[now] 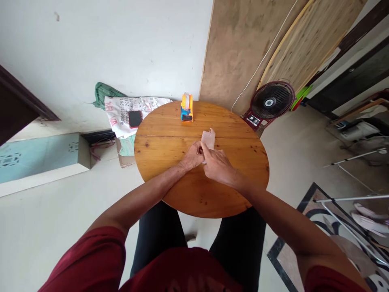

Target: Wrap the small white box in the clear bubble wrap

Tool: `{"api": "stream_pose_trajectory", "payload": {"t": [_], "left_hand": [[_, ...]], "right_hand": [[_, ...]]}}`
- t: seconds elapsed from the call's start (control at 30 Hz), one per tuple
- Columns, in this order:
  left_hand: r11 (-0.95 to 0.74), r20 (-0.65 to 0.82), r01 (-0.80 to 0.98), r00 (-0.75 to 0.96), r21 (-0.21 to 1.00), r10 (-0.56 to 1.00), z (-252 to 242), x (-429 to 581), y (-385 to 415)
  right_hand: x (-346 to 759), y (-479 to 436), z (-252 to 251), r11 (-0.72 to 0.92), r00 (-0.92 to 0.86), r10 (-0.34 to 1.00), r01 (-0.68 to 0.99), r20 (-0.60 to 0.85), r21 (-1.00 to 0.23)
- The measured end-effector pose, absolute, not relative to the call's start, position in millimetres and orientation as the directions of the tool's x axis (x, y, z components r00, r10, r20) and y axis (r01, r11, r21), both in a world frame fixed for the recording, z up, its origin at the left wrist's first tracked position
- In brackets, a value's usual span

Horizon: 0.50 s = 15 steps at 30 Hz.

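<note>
Over the middle of the round wooden table (170,178) my two hands meet, with their fingertips together. My left hand (192,156) is closed, its fingers curled inward, and a small dark spot shows between thumb and fingers. My right hand (219,166) is closed too, its index finger and thumb pinching against the left fingertips. What they grip is too small to make out. A crumpled, pale translucent sheet (208,138), perhaps bubble wrap, sticks out beyond the hands, which cover part of it. Farther back stands an orange and blue tape dispenser (187,108) with a roll of clear tape.
White printed sacking (121,115) with a dark flat object (135,119) lies beyond the table's left edge. A dark red fan (269,102) stands at the back right, its white cable along a wooden board (237,52). A metal rack (352,198) is at the right.
</note>
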State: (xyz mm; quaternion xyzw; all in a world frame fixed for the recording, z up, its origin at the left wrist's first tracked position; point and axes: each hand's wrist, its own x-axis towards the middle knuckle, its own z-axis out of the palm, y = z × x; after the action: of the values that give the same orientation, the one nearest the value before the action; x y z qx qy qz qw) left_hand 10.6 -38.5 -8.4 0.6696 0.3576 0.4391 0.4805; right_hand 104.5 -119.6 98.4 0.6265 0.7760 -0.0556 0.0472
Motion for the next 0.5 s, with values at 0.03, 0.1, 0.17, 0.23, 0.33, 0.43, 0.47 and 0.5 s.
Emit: {"api": "stream_pose_trajectory", "payload": {"t": [0.03,0.1,0.17,0.23,0.33,0.43,0.47,0.5], "left_hand": [[-0.295,0.251,0.074,0.357,0.952,0.900,-8,10,-39],[-0.318,0.260,0.112,0.360,0.941,0.896,-7,10,-40],[-0.331,0.257,0.159,0.362,0.930,0.896,-6,11,-40],[-0.333,0.248,0.193,0.364,0.923,0.898,-6,11,-40],[-0.315,0.231,0.187,0.369,0.930,0.900,-7,12,-39],[-0.310,0.227,0.183,0.370,0.933,0.901,-8,12,-38],[-0.309,0.224,0.188,0.367,0.932,0.903,-8,12,-37],[-0.305,0.220,0.191,0.367,0.933,0.904,-8,12,-37]], "right_hand": [[108,-120,97,0.196,-0.203,0.971,0.979,-0.128,-0.064],[115,-118,99,0.180,-0.197,0.973,0.974,-0.123,-0.135],[119,-114,105,0.188,-0.216,0.965,0.965,-0.151,-0.183],[122,-108,112,0.207,-0.246,0.950,0.957,-0.190,-0.206],[123,-101,118,0.234,-0.278,0.934,0.951,-0.224,-0.203],[123,-99,120,0.256,-0.288,0.927,0.954,-0.241,-0.155],[123,-100,121,0.265,-0.293,0.923,0.954,-0.247,-0.142],[123,-100,121,0.274,-0.300,0.919,0.952,-0.254,-0.133]]}}
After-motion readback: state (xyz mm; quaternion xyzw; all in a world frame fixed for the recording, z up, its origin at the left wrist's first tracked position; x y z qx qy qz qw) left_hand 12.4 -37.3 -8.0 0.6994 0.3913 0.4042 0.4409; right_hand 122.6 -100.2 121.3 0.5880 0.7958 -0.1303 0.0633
